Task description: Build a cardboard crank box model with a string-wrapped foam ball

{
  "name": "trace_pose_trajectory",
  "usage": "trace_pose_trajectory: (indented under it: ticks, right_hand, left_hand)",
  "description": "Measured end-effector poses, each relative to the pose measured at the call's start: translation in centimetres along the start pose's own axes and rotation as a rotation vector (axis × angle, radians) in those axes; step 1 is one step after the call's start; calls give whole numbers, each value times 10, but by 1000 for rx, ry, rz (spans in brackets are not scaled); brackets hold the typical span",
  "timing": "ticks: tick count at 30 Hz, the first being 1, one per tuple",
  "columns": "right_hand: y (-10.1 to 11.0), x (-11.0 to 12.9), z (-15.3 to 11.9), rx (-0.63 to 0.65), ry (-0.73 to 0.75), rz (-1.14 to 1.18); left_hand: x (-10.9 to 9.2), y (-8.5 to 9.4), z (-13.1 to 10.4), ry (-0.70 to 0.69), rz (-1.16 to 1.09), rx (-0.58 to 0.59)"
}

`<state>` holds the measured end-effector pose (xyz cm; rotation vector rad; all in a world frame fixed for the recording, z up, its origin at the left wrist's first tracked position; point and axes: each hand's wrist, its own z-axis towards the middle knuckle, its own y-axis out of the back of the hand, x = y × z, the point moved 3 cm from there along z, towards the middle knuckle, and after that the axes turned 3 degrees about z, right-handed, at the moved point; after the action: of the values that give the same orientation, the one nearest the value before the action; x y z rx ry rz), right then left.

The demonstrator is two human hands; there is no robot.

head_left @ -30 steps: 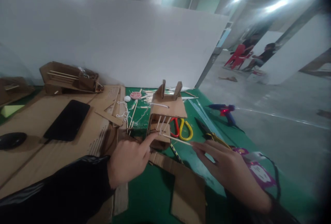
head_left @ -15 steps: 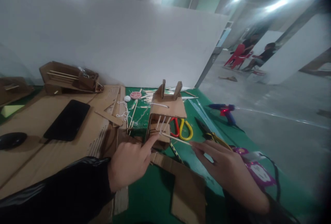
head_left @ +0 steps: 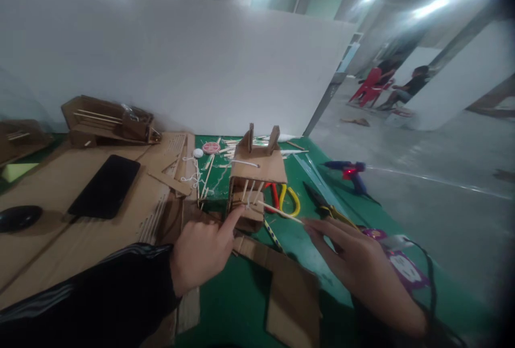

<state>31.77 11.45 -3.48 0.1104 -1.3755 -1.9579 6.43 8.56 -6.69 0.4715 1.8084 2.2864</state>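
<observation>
A small cardboard model (head_left: pixel 257 168) stands on the green table, with two upright tabs on top, thin wooden rods in its opening and a white string (head_left: pixel 248 198). My left hand (head_left: pixel 205 249) stretches its index finger onto the string at the model's lower front; its other fingers curl under, and nothing shows in them. Pinched between the fingers of my right hand (head_left: pixel 354 262) is a thin wooden stick (head_left: pixel 281 212). The stick's far end is at the model's lower part, just right of my left fingertip; whether they touch there I cannot tell.
Behind the model lie red-and-yellow-handled scissors (head_left: pixel 292 203); pliers (head_left: pixel 322 200) and a lit glue gun (head_left: pixel 348 171) are to the right. Cardboard scrap (head_left: pixel 295 294) lies in front. A phone (head_left: pixel 105 187), mouse (head_left: pixel 20 218) and another cardboard model (head_left: pixel 107 123) are left. People sit far off.
The stick's tip has drawn slightly right, away from my left fingertip, as my right hand moved a little right. The model and my left finger have shifted slightly left.
</observation>
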Motion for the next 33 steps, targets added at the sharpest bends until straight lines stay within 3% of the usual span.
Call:
trace_pose_trajectory:
  ticks: [6, 11, 15, 22, 28, 33]
  right_hand:
    - [0, -2, -9, 95, 33, 84]
    - [-5, 8, -15, 81, 89, 227]
    - [-9, 18, -17, 106, 120, 267]
    - [-17, 23, -17, 133, 106, 290]
    - [-20, 22, -19, 139, 114, 292]
    - [-22, 23, -23, 166, 88, 317]
  left_hand:
    - [2, 0, -4, 19, -123, -39]
    - [6, 8, -12, 47, -634, -126]
    - [7, 10, -16, -8, -861, -81]
    - [8, 9, -13, -61, -931, -65]
    - [9, 8, -14, 42, -901, -40]
    - [8, 6, -16, 8, -879, -93]
